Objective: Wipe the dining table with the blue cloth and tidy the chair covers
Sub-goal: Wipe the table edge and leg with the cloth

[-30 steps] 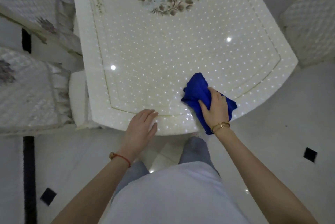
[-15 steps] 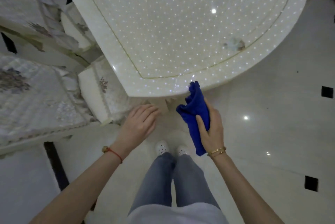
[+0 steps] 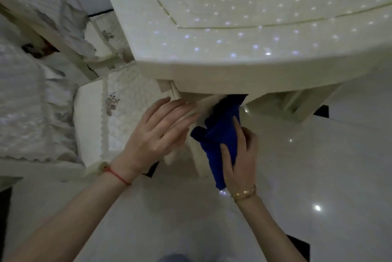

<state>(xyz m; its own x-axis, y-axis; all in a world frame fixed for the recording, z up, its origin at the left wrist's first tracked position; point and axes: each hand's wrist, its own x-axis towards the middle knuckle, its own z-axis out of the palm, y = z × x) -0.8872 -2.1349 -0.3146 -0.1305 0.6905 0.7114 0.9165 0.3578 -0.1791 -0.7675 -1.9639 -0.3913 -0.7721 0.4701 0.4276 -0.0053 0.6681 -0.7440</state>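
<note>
The cream dining table [image 3: 212,66] with a dotted top fills the upper right, seen from low by its rounded end. My right hand [image 3: 239,155] grips the blue cloth [image 3: 220,130] below the table edge; the cloth's top reaches under the rim. My left hand [image 3: 157,132] hovers just left of the cloth, fingers spread, holding nothing, over a pale table leg. A chair with a white quilted cover [image 3: 125,100] stands tucked under the table's left side.
Two more chairs with quilted floral covers, one [image 3: 23,113] at the left edge and another [image 3: 48,7] behind it. The table's base [image 3: 297,100] shows under the right. Glossy white floor with small black tiles [image 3: 322,111] lies below and to the right.
The cloth has come off the tabletop and dropped below the rim in my right hand. My left hand left the table edge. My view has sunk lower and closer to the table's end.
</note>
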